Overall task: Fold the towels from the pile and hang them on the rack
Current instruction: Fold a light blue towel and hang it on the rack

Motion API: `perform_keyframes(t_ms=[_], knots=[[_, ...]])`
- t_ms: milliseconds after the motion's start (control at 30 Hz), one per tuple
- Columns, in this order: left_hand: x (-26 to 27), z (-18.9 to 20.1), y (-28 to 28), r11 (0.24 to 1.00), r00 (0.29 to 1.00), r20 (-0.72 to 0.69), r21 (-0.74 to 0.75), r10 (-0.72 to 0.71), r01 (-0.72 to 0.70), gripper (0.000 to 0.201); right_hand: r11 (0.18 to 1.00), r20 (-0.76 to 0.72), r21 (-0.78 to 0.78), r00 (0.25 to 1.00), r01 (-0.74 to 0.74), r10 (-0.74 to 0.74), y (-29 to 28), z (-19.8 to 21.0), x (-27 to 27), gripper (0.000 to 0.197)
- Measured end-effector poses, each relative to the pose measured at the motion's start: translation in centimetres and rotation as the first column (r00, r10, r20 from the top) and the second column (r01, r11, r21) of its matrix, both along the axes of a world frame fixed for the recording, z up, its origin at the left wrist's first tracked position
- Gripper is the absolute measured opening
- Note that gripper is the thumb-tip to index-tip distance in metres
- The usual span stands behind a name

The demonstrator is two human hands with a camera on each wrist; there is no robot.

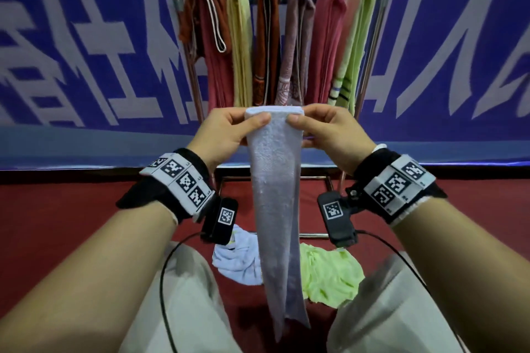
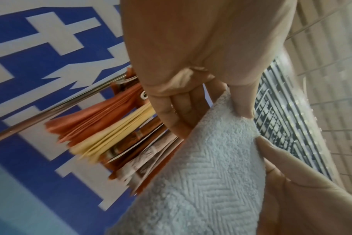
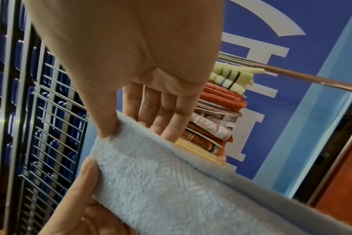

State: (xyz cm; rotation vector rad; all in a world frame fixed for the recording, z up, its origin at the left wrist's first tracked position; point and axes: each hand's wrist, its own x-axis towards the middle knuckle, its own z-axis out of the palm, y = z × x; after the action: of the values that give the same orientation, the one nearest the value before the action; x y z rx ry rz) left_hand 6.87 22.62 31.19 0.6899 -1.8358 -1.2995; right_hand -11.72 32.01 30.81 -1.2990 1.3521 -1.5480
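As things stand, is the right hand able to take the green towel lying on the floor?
Probably not yet. The right hand pinches the top edge of the pale blue towel, shared with the left hand; the green towel lies bare on the floor below.

The head camera looks forward and down at the steel-tube towel rack (image 1: 378,26). Both wrist cameras sit close, looking along the fingers, and share the folded pale-blue terry towel (image 1: 275,180) and the rack.
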Motion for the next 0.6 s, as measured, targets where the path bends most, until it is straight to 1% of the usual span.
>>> perform_keyframes(t_ms=[100, 133, 167, 233, 267, 333, 400, 467, 533, 600], knots=[[0.2, 2.1, 1.4, 0.998, 0.995, -0.098, 0.047, -0.026, 0.031, 0.012, 0.998, 0.039, -0.052, 0.999, -0.018, 0.020, 0.6, 2.2, 0.5, 0.006], [0.2, 2.3, 1.9, 0.994, 0.990, -0.129, 0.087, -0.056, 0.067, 0.016, 0.998, 0.048, -0.059, 0.998, -0.029, 0.032, 0.8, 2.7, 0.7, 0.006], [0.3, 2.1, 2.2, 0.985, 0.986, -0.140, 0.132, -0.091, 0.110, 0.025, 0.997, 0.048, -0.062, 0.998, -0.038, 0.041, 0.9, 3.0, 0.9, 0.006], [0.3, 1.2, 2.8, 0.962, 0.982, -0.101, 0.209, -0.159, 0.177, 0.039, 0.997, 0.013, -0.063, 0.999, -0.041, 0.042, 1.2, 3.3, 1.1, 0.008], [0.2, 0.8, 3.1, 0.953, 0.980, -0.075, 0.228, -0.186, 0.198, 0.040, 0.997, -0.004, -0.063, 0.999, -0.035, 0.035, 1.4, 3.2, 1.2, 0.010], [0.1, 0.2, 3.4, 0.952, 0.980, -0.049, 0.234, -0.190, 0.197, 0.035, 0.998, -0.003, -0.052, 1.000, -0.031, 0.031, 1.6, 2.6, 1.3, 0.009], [-0.1, 0.3, 3.5, 0.957, 0.987, -0.030, 0.241, -0.158, 0.160, 0.027, 0.998, 0.054, -0.032, 0.997, -0.046, 0.048, 1.8, 1.8, 1.1, 0.007], [-0.4, 0.7, 3.4, 0.959, 0.988, 0.012, 0.240, -0.156, 0.149, 0.023, 0.998, 0.126, -0.021, 0.990, -0.066, 0.068, 1.9, 0.7, 0.8, 0.009], [-0.9, 1.2, 3.3, 0.962, 0.982, 0.060, 0.221, -0.178, 0.161, 0.027, 0.995, 0.211, -0.018, 0.973, -0.095, 0.097, 1.9, -0.3, 0.4, 0.016], [-1.6, 1.7, 3.3, 0.963, 0.979, 0.080, 0.209, -0.189, 0.169, 0.031, 0.988, 0.270, -0.005, 0.951, -0.153, 0.149, 1.8, -1.5, 0.1, 0.031]])
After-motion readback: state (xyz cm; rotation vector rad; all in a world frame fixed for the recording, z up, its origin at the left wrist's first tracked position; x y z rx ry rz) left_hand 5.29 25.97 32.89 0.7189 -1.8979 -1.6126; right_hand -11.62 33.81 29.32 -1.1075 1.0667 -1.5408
